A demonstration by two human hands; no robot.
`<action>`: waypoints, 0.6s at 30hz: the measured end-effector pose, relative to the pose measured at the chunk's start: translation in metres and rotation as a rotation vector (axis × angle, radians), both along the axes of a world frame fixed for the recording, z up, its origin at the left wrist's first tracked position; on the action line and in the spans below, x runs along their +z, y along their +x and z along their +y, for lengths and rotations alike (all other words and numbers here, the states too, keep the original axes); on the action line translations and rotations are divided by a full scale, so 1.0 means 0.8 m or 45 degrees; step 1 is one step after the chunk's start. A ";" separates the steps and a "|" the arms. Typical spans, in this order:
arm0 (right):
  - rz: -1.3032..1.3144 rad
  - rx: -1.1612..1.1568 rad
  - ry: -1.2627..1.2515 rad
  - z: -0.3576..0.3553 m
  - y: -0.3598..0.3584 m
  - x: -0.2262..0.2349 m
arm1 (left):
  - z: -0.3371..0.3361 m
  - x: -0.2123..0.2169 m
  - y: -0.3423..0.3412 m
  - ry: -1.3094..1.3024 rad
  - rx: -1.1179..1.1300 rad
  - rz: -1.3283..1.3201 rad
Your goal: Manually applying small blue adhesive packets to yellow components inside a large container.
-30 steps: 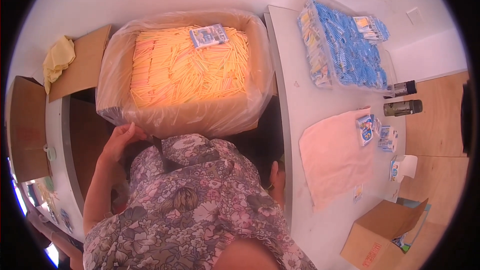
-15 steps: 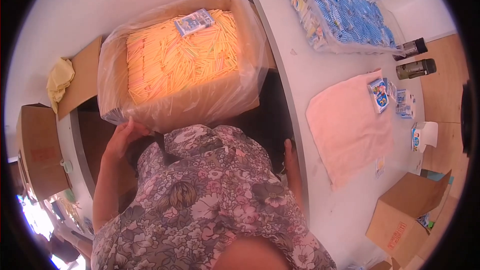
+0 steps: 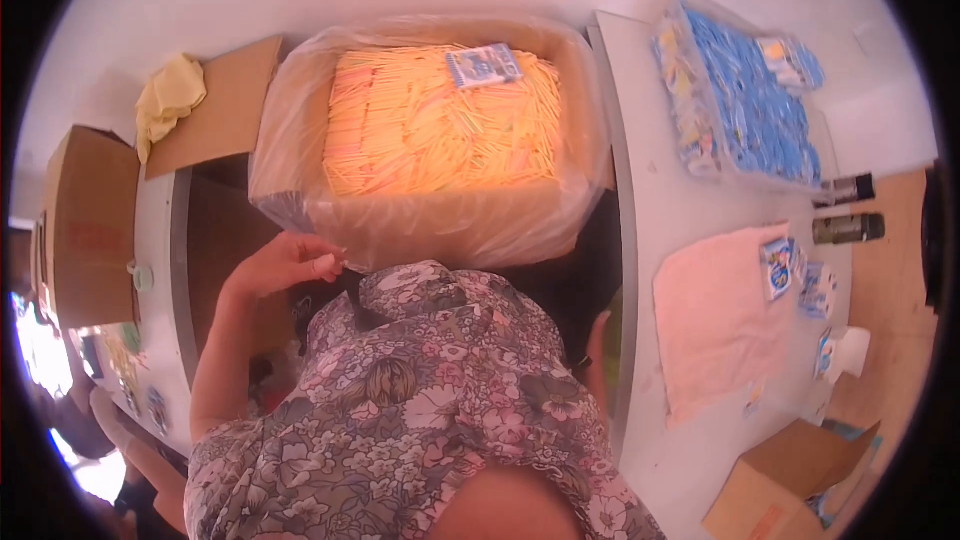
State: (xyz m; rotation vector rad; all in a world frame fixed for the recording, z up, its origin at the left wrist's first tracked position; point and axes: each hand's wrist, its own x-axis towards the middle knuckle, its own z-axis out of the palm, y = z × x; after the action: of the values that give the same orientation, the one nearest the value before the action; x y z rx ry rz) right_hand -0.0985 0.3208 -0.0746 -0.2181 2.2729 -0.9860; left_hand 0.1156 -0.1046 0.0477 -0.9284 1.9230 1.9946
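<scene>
My left hand (image 3: pixel 290 265) is at the front left corner of a large cardboard box (image 3: pixel 420 225) lined with clear plastic. Its thumb and fingers are pressed together beside a dark strap-like strip (image 3: pixel 353 298); what they hold, if anything, is hidden. Thin yellow and pink sticks (image 3: pixel 420 130) fill the box, many in neat rows on the left and jumbled on the right. On top of them lies a blue-and-white packet (image 3: pixel 485 66). My right hand (image 3: pixel 598 342) hangs low between my body and the right table, most of its fingers hidden, with something green beside it.
The right table (image 3: pixel 640 210) bears a clear bin (image 3: pixel 715 165) of blue packets, a pink cloth (image 3: pixel 710 330), small packs (image 3: pixel 778 268), two dark bottles (image 3: pixel 848 228) and an open carton (image 3: pixel 775 475). To the left are a yellow cloth (image 3: pixel 172 100), a closed carton (image 3: pixel 95 230) and another person's arm (image 3: pixel 130 440).
The whole view has swung, so the box and tables appear farther right and lower. My left hand has come away from the plastic at the box's corner. Something green now shows by my right hand.
</scene>
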 end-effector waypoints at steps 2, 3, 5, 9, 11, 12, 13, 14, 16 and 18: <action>0.006 0.066 0.054 0.010 0.013 0.016 | -0.006 0.037 -0.010 0.044 -0.107 0.135; 0.011 0.124 0.079 0.001 0.007 0.029 | -0.009 0.056 -0.009 0.056 -0.058 0.151; 0.024 0.157 0.135 -0.008 -0.005 0.047 | -0.017 0.073 -0.037 -0.025 0.014 0.366; 0.035 0.244 0.257 -0.039 -0.033 0.082 | -0.054 0.056 -0.104 -0.521 -0.037 0.375; 0.091 0.396 0.331 -0.082 -0.034 0.124 | -0.066 0.046 -0.137 -0.667 -0.035 0.333; 0.159 0.490 0.406 -0.096 -0.035 0.143 | -0.074 0.038 -0.160 -0.813 -0.072 0.460; 0.157 0.494 0.420 -0.098 -0.044 0.146 | -0.080 0.031 -0.179 -0.961 -0.109 0.583; 0.035 0.349 0.515 -0.095 -0.054 0.147 | -0.083 0.030 -0.199 -0.947 -0.113 0.583; -0.094 0.190 0.624 -0.077 -0.052 0.126 | -0.085 0.028 -0.228 -1.119 -0.060 0.656; 0.590 0.045 0.325 -0.028 -0.007 0.069 | -0.083 0.033 -0.238 -1.170 -0.071 0.677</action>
State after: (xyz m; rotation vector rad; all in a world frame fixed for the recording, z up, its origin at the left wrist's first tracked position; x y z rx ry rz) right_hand -0.1043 0.2985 -0.0191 -0.4093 2.7754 -0.6647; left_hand -0.0750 -0.1711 0.0741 -0.4706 3.2250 1.3491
